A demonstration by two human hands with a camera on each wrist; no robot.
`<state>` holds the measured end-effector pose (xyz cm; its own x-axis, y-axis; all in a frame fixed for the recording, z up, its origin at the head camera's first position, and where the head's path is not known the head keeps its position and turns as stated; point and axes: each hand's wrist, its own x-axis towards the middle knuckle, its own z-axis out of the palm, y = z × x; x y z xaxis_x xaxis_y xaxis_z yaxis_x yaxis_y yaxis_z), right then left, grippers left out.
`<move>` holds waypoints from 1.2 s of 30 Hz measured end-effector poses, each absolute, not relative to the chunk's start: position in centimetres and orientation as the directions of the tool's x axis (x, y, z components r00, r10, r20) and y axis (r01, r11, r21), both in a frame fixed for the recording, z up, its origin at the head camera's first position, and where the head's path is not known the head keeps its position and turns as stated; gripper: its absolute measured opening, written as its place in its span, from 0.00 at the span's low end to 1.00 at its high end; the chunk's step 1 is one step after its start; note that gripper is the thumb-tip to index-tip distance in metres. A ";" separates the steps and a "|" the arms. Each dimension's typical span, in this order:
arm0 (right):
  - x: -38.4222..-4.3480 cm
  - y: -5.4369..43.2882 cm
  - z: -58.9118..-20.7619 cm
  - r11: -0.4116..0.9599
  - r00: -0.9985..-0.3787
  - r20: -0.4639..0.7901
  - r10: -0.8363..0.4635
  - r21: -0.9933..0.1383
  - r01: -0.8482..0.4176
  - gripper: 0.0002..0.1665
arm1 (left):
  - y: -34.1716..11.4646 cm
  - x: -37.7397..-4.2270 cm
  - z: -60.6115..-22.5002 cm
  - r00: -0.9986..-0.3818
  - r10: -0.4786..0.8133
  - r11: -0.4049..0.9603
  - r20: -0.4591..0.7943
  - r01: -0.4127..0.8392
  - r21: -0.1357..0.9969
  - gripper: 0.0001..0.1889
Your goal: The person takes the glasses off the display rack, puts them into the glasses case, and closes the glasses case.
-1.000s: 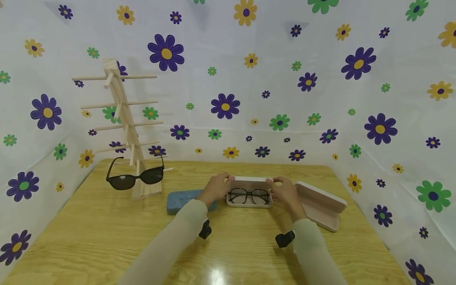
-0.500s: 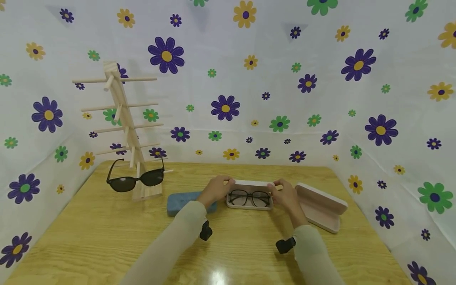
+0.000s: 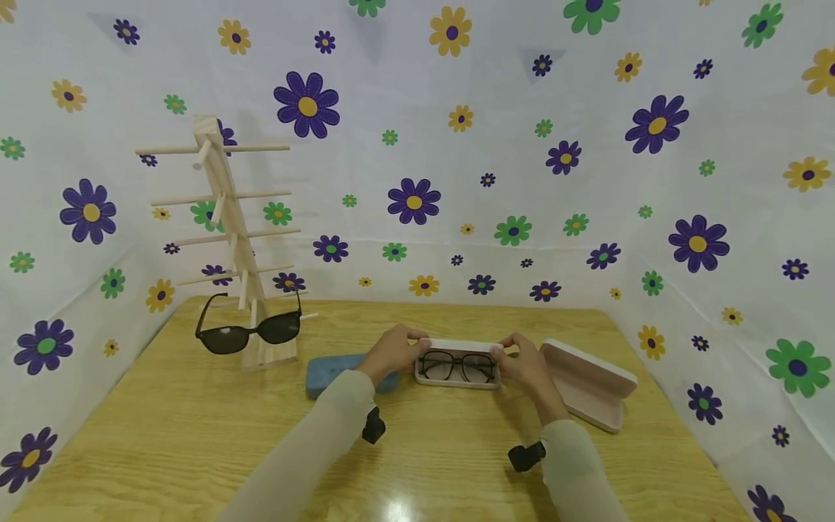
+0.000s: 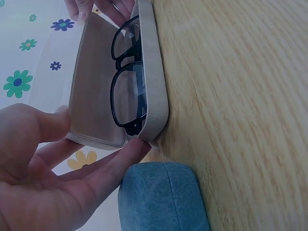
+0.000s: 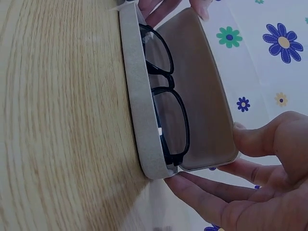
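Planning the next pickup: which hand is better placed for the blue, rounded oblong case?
Probably the left hand: it is next to the blue case, while the right hand grips the opposite end of the pale, oblong, open case. The left also grips it, so must let go first.

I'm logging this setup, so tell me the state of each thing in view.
Middle case: open
Black-framed eyeglasses: inside the middle case
Right case: open
Blue case: closed
Wooden stand: standing
Sunglasses: unfolded, on the wooden stand
Left hand: gripping middle case's left end
Right hand: gripping its right end
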<state>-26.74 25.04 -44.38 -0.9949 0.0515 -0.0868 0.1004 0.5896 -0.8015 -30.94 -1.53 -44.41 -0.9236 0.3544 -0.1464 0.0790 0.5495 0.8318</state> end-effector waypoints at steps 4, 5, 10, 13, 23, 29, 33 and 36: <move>-26.6 25.2 -44.5 0.567 -0.995 -0.090 0.040 -0.818 0.096 0.19 | -1.6 -30.7 -44.1 -0.928 0.340 0.572 -0.151 0.077 0.816 0.23; -26.6 25.2 -44.5 0.565 -0.995 -0.088 0.038 -0.820 0.094 0.19 | -1.6 -30.6 -44.0 -0.929 0.339 0.575 -0.151 0.077 0.815 0.23; -26.6 25.3 -44.4 0.545 -0.997 -0.078 0.023 -0.835 0.077 0.19 | -1.5 -30.7 -43.8 -0.929 0.341 0.580 -0.146 0.085 0.810 0.23; -26.6 25.3 -44.3 0.534 -0.997 -0.080 0.015 -0.842 0.076 0.18 | -1.5 -30.7 -43.8 -0.928 0.344 0.587 -0.143 0.094 0.804 0.23; -26.5 25.5 -44.3 0.529 -0.997 -0.079 0.000 -0.846 0.067 0.19 | -1.4 -30.5 -43.8 -0.930 0.350 0.609 -0.115 0.133 0.782 0.21; -26.4 25.6 -44.6 0.553 -0.994 -0.106 0.001 -0.828 0.089 0.21 | -1.3 -30.3 -44.0 -0.924 0.365 0.617 -0.111 0.151 0.773 0.21; -26.2 25.6 -44.7 0.557 -0.993 -0.120 -0.006 -0.825 0.096 0.20 | -1.3 -30.1 -44.1 -0.925 0.361 0.625 -0.114 0.150 0.766 0.20; -25.9 25.5 -44.7 0.575 -0.994 -0.113 -0.010 -0.813 0.087 0.19 | -1.1 -29.8 -44.2 -0.928 0.362 0.640 -0.093 0.175 0.748 0.20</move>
<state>-25.94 25.51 -44.73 -0.9935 -0.0102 -0.1133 0.0868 0.5751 -0.8135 -29.84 -1.14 -44.21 -0.9276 0.3619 -0.0931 0.1748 0.6404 0.7479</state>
